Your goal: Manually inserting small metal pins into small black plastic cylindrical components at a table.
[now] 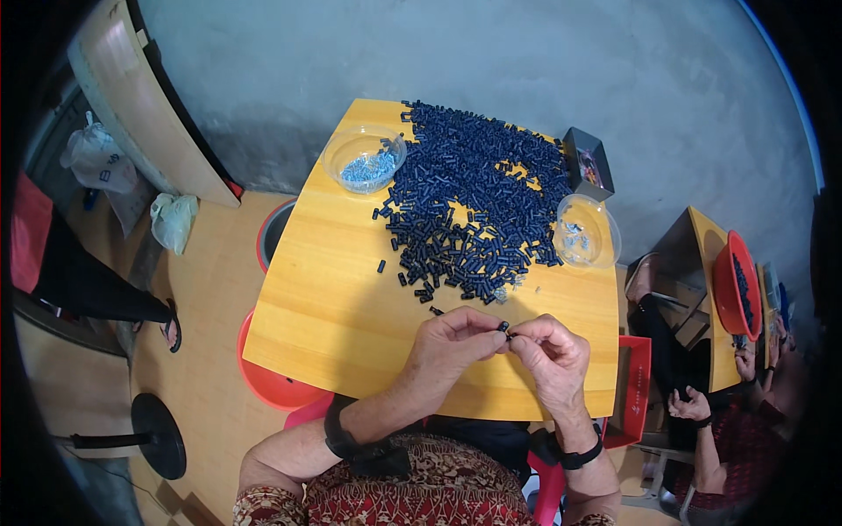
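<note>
Between thumb and finger, my left hand (456, 346) pinches a small black cylindrical part (503, 327) above the near part of the yellow table (342, 333). Against it, my right hand (553, 351) is closed in a pinch, its fingertips meeting the left ones; whatever it holds is too small to make out. Just beyond my hands spreads a large pile of black cylindrical parts (474, 193). A few small clear pieces (501, 294) lie at the pile's near edge.
Clear round tubs with small pale pieces stand left (364, 182) and right (586, 245) of the pile. A black box (586, 162) sits at the far right corner. Red basins (263, 377) flank the table below. At right, another person (737, 447) sits by a second table.
</note>
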Available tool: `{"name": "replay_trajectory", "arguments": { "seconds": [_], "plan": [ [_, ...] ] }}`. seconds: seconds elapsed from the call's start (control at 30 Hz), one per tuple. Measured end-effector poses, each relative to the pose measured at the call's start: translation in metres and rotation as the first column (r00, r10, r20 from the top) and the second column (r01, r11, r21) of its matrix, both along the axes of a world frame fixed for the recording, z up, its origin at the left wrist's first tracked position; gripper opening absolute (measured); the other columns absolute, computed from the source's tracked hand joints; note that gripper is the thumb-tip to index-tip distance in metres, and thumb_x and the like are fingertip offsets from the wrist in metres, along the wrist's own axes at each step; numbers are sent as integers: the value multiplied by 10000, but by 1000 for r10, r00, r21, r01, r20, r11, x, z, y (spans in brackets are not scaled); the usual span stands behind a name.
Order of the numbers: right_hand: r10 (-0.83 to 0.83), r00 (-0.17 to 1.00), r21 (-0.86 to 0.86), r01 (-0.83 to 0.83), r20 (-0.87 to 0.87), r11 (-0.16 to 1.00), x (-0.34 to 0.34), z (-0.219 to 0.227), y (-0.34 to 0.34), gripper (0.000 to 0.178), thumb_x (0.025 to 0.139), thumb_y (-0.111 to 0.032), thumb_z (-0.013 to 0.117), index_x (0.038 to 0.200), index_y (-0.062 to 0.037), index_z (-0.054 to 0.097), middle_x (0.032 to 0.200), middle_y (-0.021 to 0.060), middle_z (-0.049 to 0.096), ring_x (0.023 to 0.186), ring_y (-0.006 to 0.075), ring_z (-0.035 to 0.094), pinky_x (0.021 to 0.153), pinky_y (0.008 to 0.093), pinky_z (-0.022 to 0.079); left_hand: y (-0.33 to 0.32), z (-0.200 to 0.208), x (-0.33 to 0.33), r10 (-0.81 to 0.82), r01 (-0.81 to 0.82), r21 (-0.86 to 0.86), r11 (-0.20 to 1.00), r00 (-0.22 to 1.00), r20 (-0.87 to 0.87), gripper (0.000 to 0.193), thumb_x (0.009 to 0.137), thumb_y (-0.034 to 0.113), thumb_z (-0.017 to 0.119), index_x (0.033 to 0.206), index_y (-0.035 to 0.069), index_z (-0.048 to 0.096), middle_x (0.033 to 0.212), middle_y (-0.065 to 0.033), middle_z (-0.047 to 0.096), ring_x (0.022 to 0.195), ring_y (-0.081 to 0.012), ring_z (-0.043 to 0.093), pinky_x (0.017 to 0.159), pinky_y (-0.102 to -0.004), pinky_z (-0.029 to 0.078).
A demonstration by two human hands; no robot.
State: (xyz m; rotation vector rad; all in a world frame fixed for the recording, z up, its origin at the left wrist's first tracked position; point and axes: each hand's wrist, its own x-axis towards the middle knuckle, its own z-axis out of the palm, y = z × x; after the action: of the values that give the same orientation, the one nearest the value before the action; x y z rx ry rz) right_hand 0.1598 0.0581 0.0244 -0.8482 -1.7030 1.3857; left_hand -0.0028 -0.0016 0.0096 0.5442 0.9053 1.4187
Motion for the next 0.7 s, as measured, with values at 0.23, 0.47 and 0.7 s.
{"name": "replay_trajectory", "arguments": {
  "seconds": [0.23,0.47,0.7],
  "plan": [
    [-21,990,-189,-6,-139,982,6,3,2,72,862,-3,654,931,17,649,806,23,650,714,75,585,666,204,466,-4,1,1,-31,38,47,998,990,-140,157,873,48,669,1013,-13,637,969,-95,684,934,-154,656,852,-262,503],
    [-61,994,-133,48,-92,990,9,9,1,57,843,8,647,899,19,653,789,36,648,691,84,594,666,215,477,-5,0,4,-71,85,70,994,981,-178,143,870,37,671,1003,-13,650,980,-82,682,955,-134,641,881,-260,495],
    [-88,995,-81,84,-55,993,10,11,-2,59,847,31,628,898,26,657,790,36,644,699,83,595,676,221,485,-6,1,7,-87,104,64,993,971,-223,157,875,48,670,1017,-14,641,980,-81,680,949,-127,641,874,-255,498]
  ]
}}
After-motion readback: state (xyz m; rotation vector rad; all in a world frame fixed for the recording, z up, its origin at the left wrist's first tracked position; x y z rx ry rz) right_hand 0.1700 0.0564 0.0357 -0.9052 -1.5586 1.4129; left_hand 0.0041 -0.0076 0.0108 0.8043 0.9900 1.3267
